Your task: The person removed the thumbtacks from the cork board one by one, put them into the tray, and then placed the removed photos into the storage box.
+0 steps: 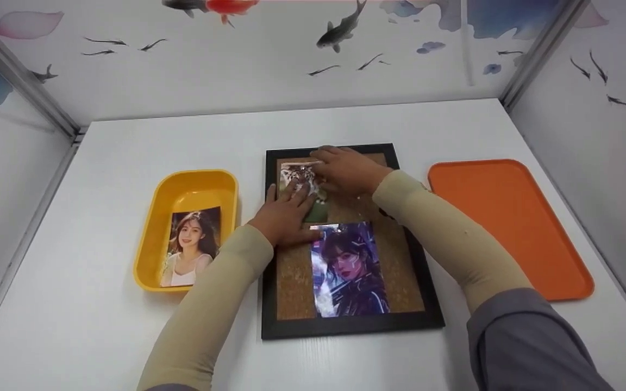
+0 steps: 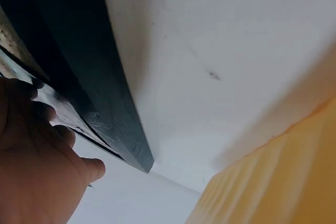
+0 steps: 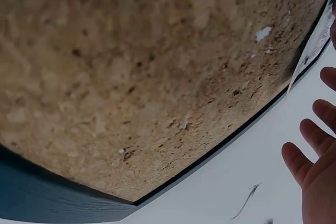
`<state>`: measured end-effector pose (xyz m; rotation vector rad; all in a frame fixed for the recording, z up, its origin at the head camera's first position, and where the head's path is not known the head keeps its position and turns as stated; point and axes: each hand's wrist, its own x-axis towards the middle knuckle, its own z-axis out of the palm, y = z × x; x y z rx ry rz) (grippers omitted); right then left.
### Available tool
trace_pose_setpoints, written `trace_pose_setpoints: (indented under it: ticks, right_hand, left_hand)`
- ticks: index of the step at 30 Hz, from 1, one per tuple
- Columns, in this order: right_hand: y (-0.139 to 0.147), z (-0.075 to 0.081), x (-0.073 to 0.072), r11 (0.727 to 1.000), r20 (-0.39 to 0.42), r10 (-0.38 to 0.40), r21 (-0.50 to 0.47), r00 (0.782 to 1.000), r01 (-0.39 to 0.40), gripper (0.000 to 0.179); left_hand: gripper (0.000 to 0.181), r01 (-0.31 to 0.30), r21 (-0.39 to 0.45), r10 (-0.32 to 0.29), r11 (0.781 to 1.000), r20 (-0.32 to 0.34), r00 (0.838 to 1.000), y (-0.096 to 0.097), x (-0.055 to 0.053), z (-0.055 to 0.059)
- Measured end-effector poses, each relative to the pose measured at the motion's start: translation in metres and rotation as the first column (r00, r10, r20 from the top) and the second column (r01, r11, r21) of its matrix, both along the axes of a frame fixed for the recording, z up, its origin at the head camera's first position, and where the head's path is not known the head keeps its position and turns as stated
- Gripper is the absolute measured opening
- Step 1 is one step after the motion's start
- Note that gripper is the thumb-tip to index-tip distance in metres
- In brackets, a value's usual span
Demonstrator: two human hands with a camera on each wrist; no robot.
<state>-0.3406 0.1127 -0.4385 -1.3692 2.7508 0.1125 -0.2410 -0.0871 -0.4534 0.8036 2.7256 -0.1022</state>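
Note:
A corkboard (image 1: 294, 288) in a black frame lies on the white table. Near its upper left is a tiger photo (image 1: 319, 212), partly covered by both hands. My left hand (image 1: 286, 217) rests on that photo with spread fingers, its thumb reaching the top edge of a purple-blue portrait photo (image 1: 351, 271) below. At the tiger photo's upper right, my right hand (image 1: 354, 169) touches it with extended fingers; what lies beneath the palm is hidden. In the right wrist view the fingertips (image 3: 297, 161) are spread, close to the photo's lifted edge.
Left of the board stands a yellow tray (image 1: 147, 244) holding a photo of a person in white (image 1: 188, 255). To the right lies an orange tray (image 1: 525, 228), partly behind the right forearm. White panels with painted fish enclose the table (image 1: 74, 326) at the back and sides.

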Motion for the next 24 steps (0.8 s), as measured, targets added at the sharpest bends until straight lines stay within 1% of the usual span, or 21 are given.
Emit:
trace_pose_setpoints:
  ticks: [2,4,10,16,20,24]
  right_hand:
    - [0.0,-0.001,-0.003,1.0,0.002,-0.009,-0.002,1.0,0.009,0.051]
    - [0.0,-0.002,-0.005,1.0,0.012,-0.019,-0.001,1.0,0.019,0.053]
    - [-0.002,-0.005,-0.011,0.999,0.066,-0.043,0.002,0.997,0.043,0.055]
    - [-0.005,-0.01,-0.02,0.998,0.1,-0.065,-0.015,0.993,0.067,0.055]
    - [-0.007,-0.014,-0.026,0.998,0.114,-0.058,-0.027,0.992,0.062,0.054]
    - [-0.009,-0.018,-0.029,0.999,0.115,-0.05,-0.014,0.992,0.052,0.056]
  left_hand:
    - [0.096,0.008,-0.012,-0.008,1.0,-0.007,1.0,0.0,0.0,-0.001]
    - [0.095,0.005,-0.016,-0.006,1.0,-0.002,1.0,0.0,0.0,-0.002]
    - [0.094,-0.011,0.002,0.011,1.0,0.048,0.999,0.001,0.002,-0.003]
    - [0.097,-0.017,0.012,0.017,1.0,0.046,0.999,0.0,0.003,-0.002]
    - [0.097,-0.021,0.014,0.02,1.0,0.057,0.998,-0.001,0.003,-0.003]
    - [0.097,-0.02,0.007,0.02,1.0,0.049,0.999,0.0,0.003,-0.005]
